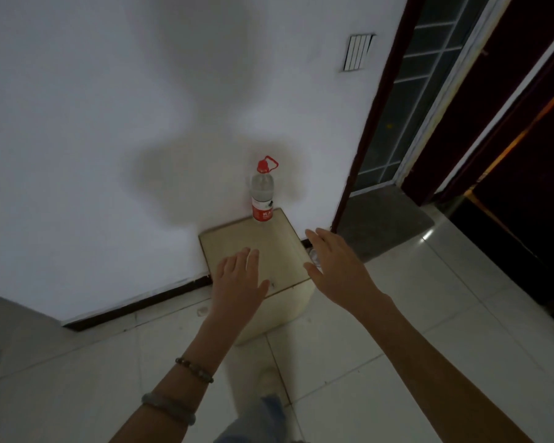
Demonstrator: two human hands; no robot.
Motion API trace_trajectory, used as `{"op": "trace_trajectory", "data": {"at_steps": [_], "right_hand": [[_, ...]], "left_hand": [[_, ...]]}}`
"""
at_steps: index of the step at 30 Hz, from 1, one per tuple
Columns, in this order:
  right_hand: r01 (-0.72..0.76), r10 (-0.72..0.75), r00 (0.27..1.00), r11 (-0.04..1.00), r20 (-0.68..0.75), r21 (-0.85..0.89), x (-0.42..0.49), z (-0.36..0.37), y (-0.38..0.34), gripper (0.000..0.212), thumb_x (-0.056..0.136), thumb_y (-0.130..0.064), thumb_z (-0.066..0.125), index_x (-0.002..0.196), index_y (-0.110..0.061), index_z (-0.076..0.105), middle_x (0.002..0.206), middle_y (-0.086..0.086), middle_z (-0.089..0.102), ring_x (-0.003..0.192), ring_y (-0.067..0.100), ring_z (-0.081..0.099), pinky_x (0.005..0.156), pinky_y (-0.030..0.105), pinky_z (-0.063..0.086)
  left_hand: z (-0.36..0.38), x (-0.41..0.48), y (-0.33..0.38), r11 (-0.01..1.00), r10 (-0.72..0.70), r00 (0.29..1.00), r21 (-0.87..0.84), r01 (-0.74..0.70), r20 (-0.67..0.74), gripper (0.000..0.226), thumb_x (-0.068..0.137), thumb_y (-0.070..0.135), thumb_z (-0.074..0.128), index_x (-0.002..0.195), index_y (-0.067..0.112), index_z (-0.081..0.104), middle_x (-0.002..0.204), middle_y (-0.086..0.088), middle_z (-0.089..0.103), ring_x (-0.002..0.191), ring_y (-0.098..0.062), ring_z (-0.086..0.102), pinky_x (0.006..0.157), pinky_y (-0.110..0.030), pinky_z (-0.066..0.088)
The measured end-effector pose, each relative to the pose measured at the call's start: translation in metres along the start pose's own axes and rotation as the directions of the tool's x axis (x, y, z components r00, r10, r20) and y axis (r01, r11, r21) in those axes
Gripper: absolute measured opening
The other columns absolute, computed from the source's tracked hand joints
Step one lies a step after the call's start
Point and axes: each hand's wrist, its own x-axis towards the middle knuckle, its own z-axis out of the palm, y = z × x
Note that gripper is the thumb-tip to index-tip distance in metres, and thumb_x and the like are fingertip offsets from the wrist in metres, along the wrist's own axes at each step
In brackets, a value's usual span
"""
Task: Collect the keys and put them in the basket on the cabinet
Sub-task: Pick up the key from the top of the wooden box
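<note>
A small beige cabinet (237,241) stands against the white wall, seen from above. My left hand (237,282) hovers flat over its near left corner, fingers apart, holding nothing. My right hand (336,263) is stretched out beside the cabinet's right edge, also open with nothing in it. A tiny dark speck (272,284) lies on the cabinet top near my left thumb; I cannot tell what it is. No keys and no basket show in this view.
A clear plastic bottle (262,190) with a red cap and red label stands at the cabinet's back right corner. A dark doorway (461,123) opens to the right. The floor (397,314) is pale tile, and a shoe (269,378) shows below.
</note>
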Motion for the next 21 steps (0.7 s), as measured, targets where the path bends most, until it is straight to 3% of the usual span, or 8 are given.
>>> {"op": "trace_trajectory", "data": {"at_steps": [7, 12, 16, 21], "right_hand": [[0.026, -0.026, 0.999, 1.0, 0.039, -0.006, 0.068, 0.012, 0.015, 0.057, 0.091, -0.025, 0.048, 0.14, -0.008, 0.024, 0.146, 0.017, 0.034, 0.134, 0.028, 0.03, 0.108, 0.042, 0.033], [0.087, -0.084, 0.992, 0.996, 0.092, -0.025, 0.095, 0.026, 0.022, 0.056, 0.091, -0.024, 0.048, 0.139, -0.006, 0.026, 0.144, 0.018, 0.036, 0.132, 0.03, 0.033, 0.108, 0.04, 0.031], [0.12, -0.122, 0.978, 0.993, 0.172, 0.017, 0.112, 0.039, 0.03, 0.056, 0.091, -0.021, 0.049, 0.139, -0.006, 0.025, 0.144, 0.019, 0.034, 0.133, 0.031, 0.031, 0.109, 0.039, 0.025], [0.176, -0.189, 0.942, 0.982, 0.279, 0.071, 0.132, 0.069, 0.045, 0.054, 0.091, -0.019, 0.048, 0.139, -0.007, 0.027, 0.145, 0.017, 0.035, 0.133, 0.029, 0.031, 0.11, 0.04, 0.027]], "left_hand": [[0.01, 0.061, -0.023, 1.0, -0.029, 1.0, -0.011, 0.029, 0.003, 0.058, 0.073, 0.025, 0.076, 0.118, -0.003, 0.053, 0.116, -0.023, 0.061, 0.103, -0.037, 0.059, 0.091, -0.047, 0.044], [0.021, 0.076, -0.035, 0.997, -0.07, 0.997, -0.008, 0.071, 0.032, 0.06, 0.077, 0.028, 0.072, 0.124, -0.001, 0.048, 0.124, -0.022, 0.056, 0.112, -0.036, 0.054, 0.096, -0.048, 0.04], [0.036, 0.075, -0.043, 0.99, -0.14, 0.989, 0.0, 0.14, 0.054, 0.06, 0.072, 0.026, 0.077, 0.119, -0.002, 0.051, 0.118, -0.022, 0.06, 0.105, -0.037, 0.058, 0.091, -0.047, 0.045], [0.076, 0.06, -0.053, 0.969, -0.24, 0.957, -0.021, 0.247, 0.162, 0.061, 0.073, 0.023, 0.076, 0.121, -0.004, 0.05, 0.122, -0.025, 0.058, 0.11, -0.037, 0.056, 0.093, -0.049, 0.045]]}}
